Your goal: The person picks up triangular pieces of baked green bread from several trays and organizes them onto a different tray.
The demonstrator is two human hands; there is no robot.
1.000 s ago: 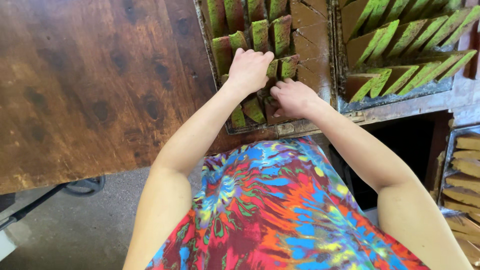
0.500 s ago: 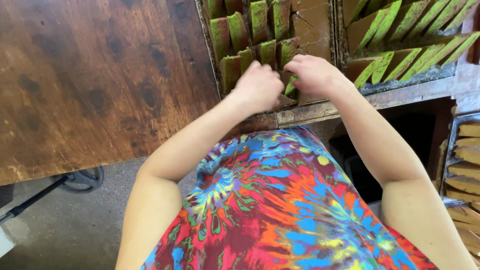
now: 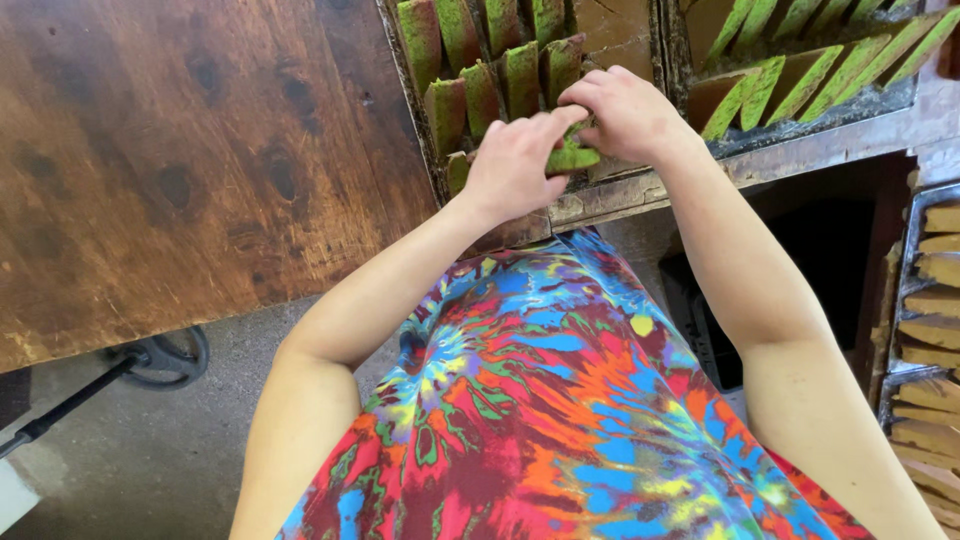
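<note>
A dark metal baking tray (image 3: 412, 95) lies at the table's near edge, lined with brown paper and holding several green-topped cake slices (image 3: 483, 92) standing on edge. My left hand (image 3: 512, 165) and my right hand (image 3: 625, 110) meet over the tray's near right part. Both pinch one green-topped slice (image 3: 572, 157) between their fingertips, just above the tray's front rim. The slice's lower part is hidden by my left hand.
A second tray (image 3: 830, 110) with longer green-topped slices sits to the right. The wooden table top (image 3: 170, 170) spreads to the left. A rack with trays of pale slices (image 3: 935, 330) stands low at the right. A wheeled stand (image 3: 150, 360) rests on the grey floor.
Both hands have come closer together at the tray's front edge and now grip one slice between them. The view has shifted slightly down and left.
</note>
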